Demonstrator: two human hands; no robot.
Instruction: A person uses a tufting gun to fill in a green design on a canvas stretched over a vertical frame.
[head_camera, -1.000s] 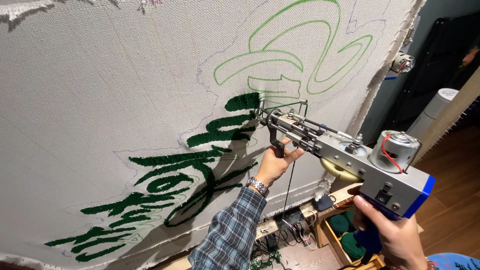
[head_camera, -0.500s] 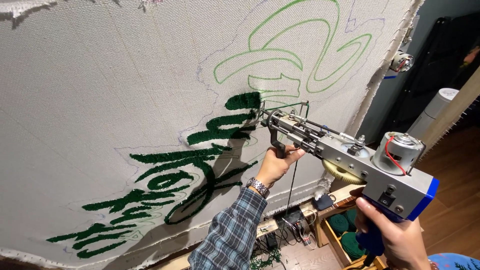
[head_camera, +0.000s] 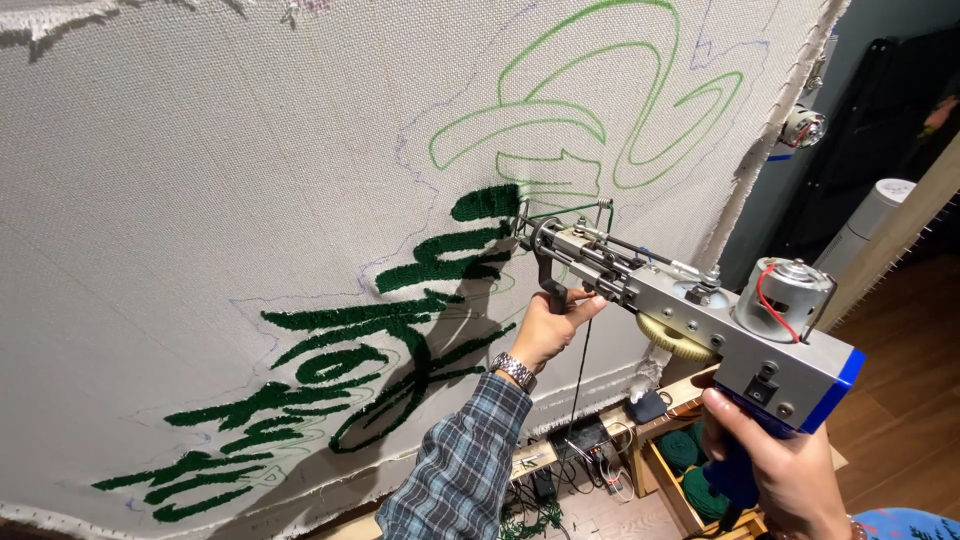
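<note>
White cloth (head_camera: 200, 200) stretches across the wall, with dark green yarn shapes (head_camera: 330, 380) on it. Its tip touching the cloth, the tufting gun (head_camera: 690, 310) is held tight: left hand (head_camera: 550, 325) on its front handle, right hand (head_camera: 785, 470) wrapped round its blue back handle.

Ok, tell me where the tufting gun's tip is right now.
In the head view, the tufting gun has its tip pressed to the stretched cloth just right of the topmost dark green tufted patch, above the left hand on the front handle.
</note>
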